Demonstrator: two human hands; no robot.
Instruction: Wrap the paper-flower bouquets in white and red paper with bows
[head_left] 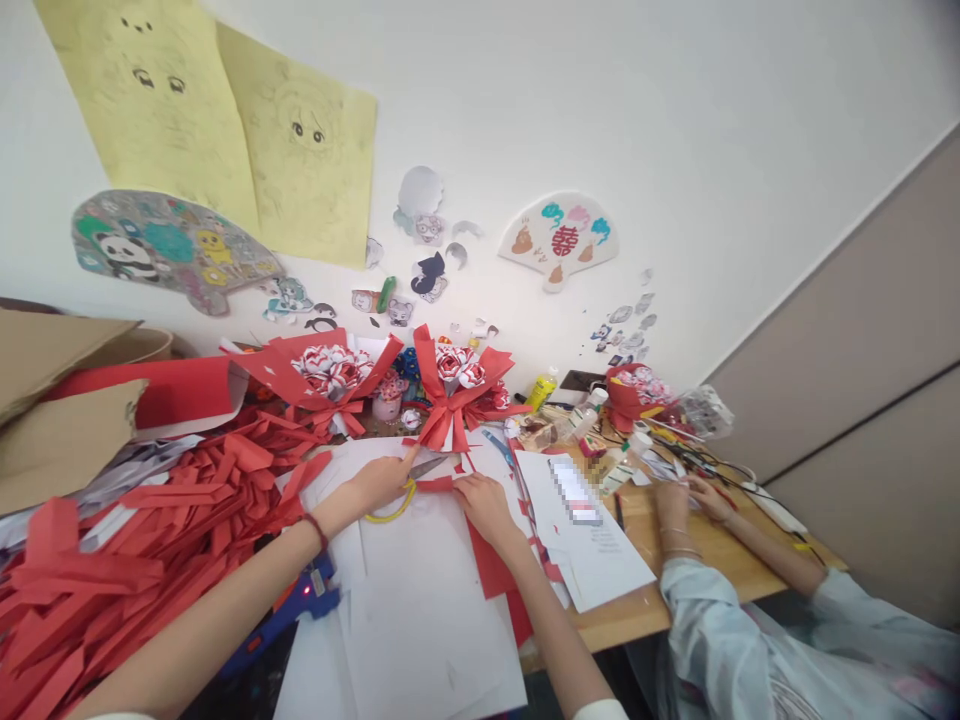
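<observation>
My left hand [381, 482] reaches over white paper sheets [427, 590], its index finger stretched to the lower edge of a red-wrapped paper flower bouquet [448, 405]. Its other fingers are partly hidden. Beside and partly under it lie scissors with yellow handles [394, 512], blades pointing toward the bouquet. My right hand [484, 503] is closed, its fingertips on a red paper strip [436, 484] that lies across the scissors. More red paper [489, 560] sits under my right wrist. Blue-handled scissors [498, 445] rest just beyond my right hand.
Folded red paper strips [187, 520] pile up at left, beside cardboard [67, 380]. A blue glue gun [311, 590] with a lit red light lies near my left forearm. Another bouquet [330, 375] stands behind. At right, another person's hands [694, 497] work near bottles [589, 412].
</observation>
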